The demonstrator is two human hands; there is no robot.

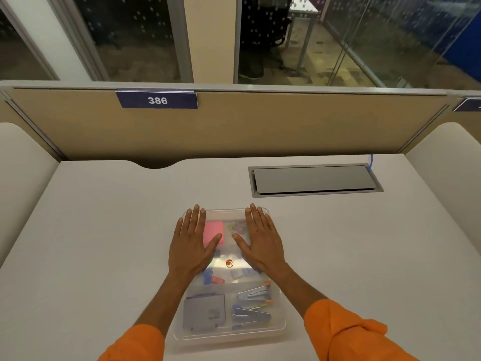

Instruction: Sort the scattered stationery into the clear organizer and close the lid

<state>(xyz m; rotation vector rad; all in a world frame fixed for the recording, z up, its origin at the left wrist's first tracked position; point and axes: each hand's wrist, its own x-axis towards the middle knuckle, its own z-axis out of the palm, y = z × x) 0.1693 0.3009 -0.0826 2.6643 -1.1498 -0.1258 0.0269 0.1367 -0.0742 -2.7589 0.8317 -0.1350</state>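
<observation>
Two hands lie flat on the lid [229, 250] of the clear organizer [229, 337], which stands on the white desk [104, 230] near its front edge, about midway across. Left hand [191, 246]: palm down on the lid's far left part, fingers straight and spread, gripping nothing. Right hand [261, 243]: likewise flat with fingers extended, on the far right part; the two thumbs point toward each other, apart. Seen through the lid: a pink sticky-note pad [214, 232] between the hands at far left, coloured paper clips [238, 227] just beside it, small blue and red items [213, 278] in the middle row, a grey box [203, 312] at near left, and staplers [253, 306] at near right. A round red sticker [229, 263] sits mid-lid. Orange sleeves [346, 332] cover the forearms. Behind, a grey cable hatch [315, 179] is set into the desk, and a beige partition [260, 126] carries a label [157, 100] reading 386
</observation>
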